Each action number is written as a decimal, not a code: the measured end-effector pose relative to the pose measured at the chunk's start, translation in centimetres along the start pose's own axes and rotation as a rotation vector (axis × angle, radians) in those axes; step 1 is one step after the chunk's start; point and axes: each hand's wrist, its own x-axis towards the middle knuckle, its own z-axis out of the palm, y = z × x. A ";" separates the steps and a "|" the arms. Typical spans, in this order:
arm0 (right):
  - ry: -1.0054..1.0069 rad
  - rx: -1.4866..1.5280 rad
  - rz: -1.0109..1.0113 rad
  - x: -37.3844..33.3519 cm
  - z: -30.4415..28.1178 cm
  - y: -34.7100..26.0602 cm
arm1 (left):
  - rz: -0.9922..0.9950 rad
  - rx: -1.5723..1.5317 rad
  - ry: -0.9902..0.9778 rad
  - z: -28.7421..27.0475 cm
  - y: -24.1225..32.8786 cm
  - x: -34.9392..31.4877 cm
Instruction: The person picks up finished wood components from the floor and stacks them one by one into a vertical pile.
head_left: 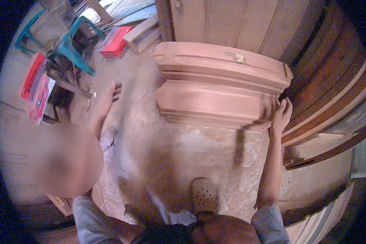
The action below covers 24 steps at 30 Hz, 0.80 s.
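Observation:
A long, unpainted wooden box [207,97], with stepped mouldings and an angled end like a small casket, lies in front of me. A pale metal-looking fitting [238,57] sits on its upper face. By the box's right end is my right hand [284,114], its fingers apart and slightly bent; its shadow falls on the wood. Whether it touches the box I cannot tell. Well left of the box, my left hand [113,97] stretches out over the floor with its fingers apart and nothing in it. A blurred round patch covers part of my left arm.
Green plastic chairs [71,49] stand at the far left, near red boxes [116,42] and a wooden block [141,34]. Wooden panels [227,24] rise behind the casket-like box. Curved boards [327,105] line the right side. My clog [204,195] stands on the stained floor.

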 end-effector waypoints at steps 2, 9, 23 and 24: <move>-0.072 0.064 -0.059 -3.0 0.3 0.3 | -0.011 0.368 -0.144 -6.6 -1.5 -6.4; -0.410 -0.046 -0.462 -7.9 1.8 -4.2 | -0.204 0.594 -0.125 -16.7 -2.8 -26.4; -1.347 -0.048 -0.930 -23.3 10.3 -34.6 | -0.392 0.273 0.357 -22.5 -14.7 -54.6; -1.410 -0.074 -1.146 -24.9 10.4 -37.3 | -0.382 0.279 0.439 -22.6 -16.1 -56.1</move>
